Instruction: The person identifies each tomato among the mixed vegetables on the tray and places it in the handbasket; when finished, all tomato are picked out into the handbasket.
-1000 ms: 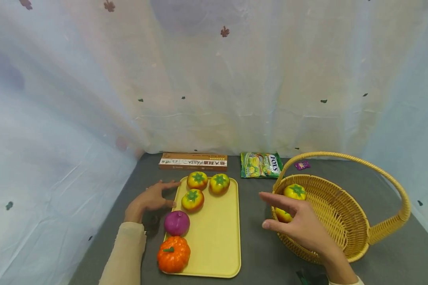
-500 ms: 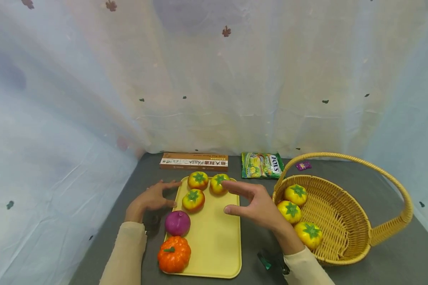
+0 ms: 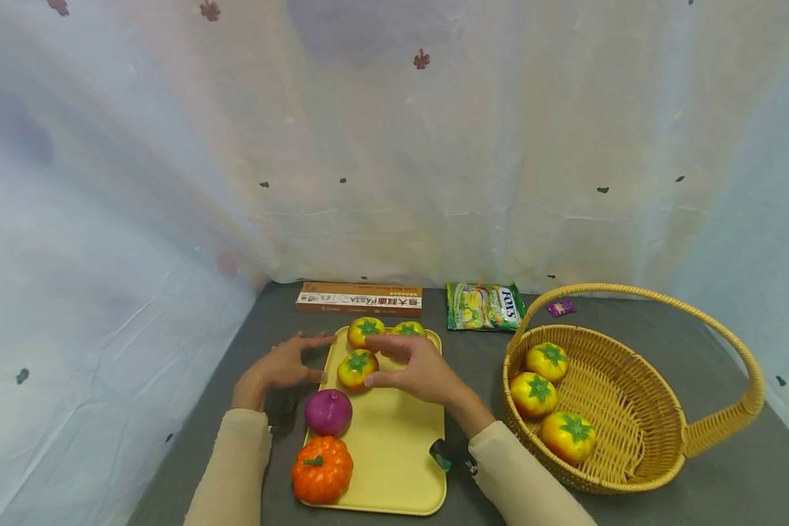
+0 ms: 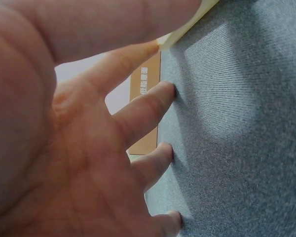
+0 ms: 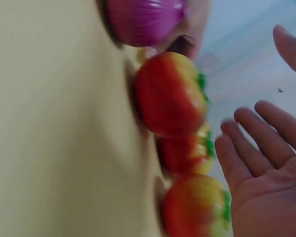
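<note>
My left hand [image 3: 283, 367] is at the left edge of a yellow tray [image 3: 394, 467], thumb and index finger at its rim, the other fingertips resting on the grey cloth in the left wrist view. My right hand [image 3: 416, 369] hovers over the tray, fingers extended and holding nothing. Its thumb and fingers are around the nearest toy persimmon [image 3: 356, 370], apart from it in the right wrist view. Behind it are a second persimmon [image 3: 363, 329] and a third persimmon [image 3: 409, 328], partly hidden by my right hand. A purple onion [image 3: 329, 413] and an orange pumpkin [image 3: 322, 470] sit along the tray's left side.
To the right stands a wicker basket [image 3: 651, 409] with a tall handle, holding several persimmons [image 3: 568, 437]. A pasta box [image 3: 360, 299], a green candy bag [image 3: 485, 307] and a small purple packet [image 3: 561, 307] lie along the back by the curtain.
My right hand has moved left from above the basket to over the persimmons on the tray, uncovering the persimmons in the basket. My left hand has stayed at the tray's edge.
</note>
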`<action>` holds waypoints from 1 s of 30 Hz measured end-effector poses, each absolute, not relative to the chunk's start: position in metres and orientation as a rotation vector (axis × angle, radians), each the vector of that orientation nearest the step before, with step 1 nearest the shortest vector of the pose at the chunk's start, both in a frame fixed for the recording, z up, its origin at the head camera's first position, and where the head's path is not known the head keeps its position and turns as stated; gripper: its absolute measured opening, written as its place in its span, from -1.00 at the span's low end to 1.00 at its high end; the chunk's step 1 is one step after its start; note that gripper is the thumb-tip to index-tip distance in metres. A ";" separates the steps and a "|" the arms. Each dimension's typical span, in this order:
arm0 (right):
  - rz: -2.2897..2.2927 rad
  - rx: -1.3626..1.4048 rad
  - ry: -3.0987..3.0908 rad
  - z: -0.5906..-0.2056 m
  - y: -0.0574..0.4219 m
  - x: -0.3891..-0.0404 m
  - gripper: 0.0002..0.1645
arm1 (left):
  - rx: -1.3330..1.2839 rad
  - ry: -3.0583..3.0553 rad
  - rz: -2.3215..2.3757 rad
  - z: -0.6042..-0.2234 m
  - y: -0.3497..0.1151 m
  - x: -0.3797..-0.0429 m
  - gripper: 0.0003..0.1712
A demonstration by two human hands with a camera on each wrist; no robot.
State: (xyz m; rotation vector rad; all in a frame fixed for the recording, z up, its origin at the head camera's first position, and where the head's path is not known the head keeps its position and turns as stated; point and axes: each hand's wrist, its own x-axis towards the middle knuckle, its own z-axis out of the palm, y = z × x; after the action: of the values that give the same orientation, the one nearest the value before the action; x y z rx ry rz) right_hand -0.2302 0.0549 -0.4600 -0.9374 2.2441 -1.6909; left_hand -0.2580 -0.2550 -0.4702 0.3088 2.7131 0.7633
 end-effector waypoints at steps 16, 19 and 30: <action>-1.428 -0.864 2.678 -0.478 0.027 -0.223 -0.33 | 0.349 2.698 0.789 -0.474 -0.254 -0.257 -0.10; -1.393 -0.861 2.705 -0.480 0.022 -0.224 -0.31 | 0.350 2.698 0.790 -0.474 -0.254 -0.258 -0.08; -1.358 -0.874 2.726 -0.468 0.030 -0.210 -0.27 | 0.364 2.711 0.784 -0.472 -0.257 -0.262 -0.08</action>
State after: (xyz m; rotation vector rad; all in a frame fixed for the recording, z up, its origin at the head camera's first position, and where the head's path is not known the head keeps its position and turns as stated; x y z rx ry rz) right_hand -0.2095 0.0297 -0.4676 -0.8739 2.7258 -1.3583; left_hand -0.2620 -0.2569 -0.4720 0.3644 2.7109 0.7839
